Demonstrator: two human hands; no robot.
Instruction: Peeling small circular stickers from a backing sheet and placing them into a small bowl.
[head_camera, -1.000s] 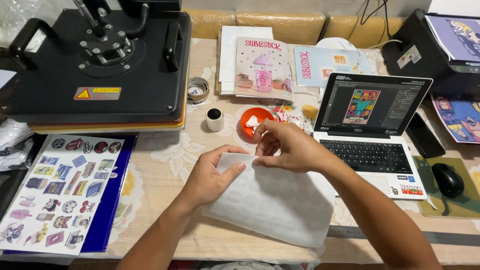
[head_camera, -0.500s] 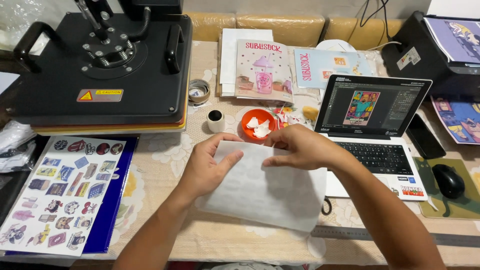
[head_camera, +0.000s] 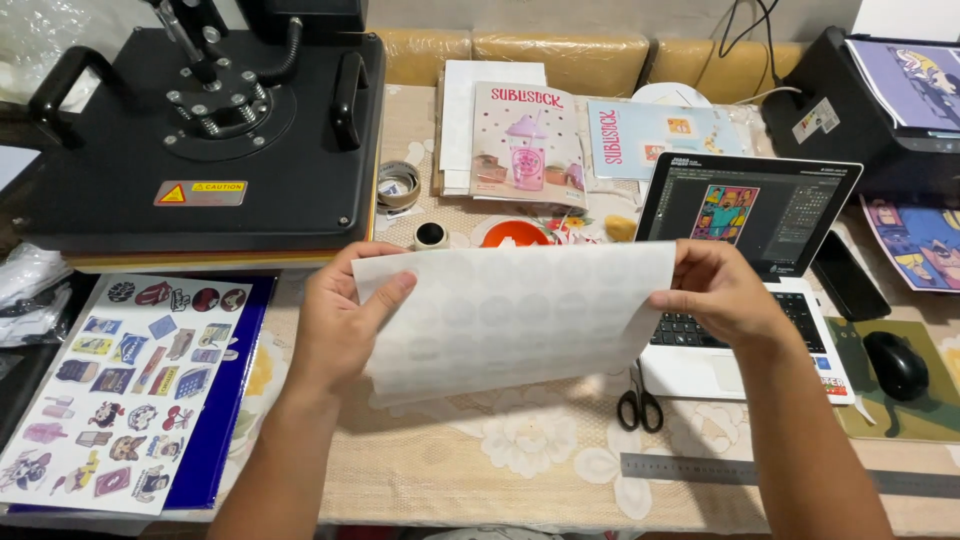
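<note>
White backing sheet (head_camera: 515, 315), flat on the tablecloth (head_camera: 520, 440) a second ago, I am now lifting upright, left hand (head_camera: 345, 320) and right hand (head_camera: 720, 295) fingers pinching its side edges, scissors (head_camera: 640, 405) beneath

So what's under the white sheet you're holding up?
Below the white sheet, the flowered tablecloth and black scissors show. The sheet covers part of the orange dish behind it and the laptop's near-left corner.
</note>
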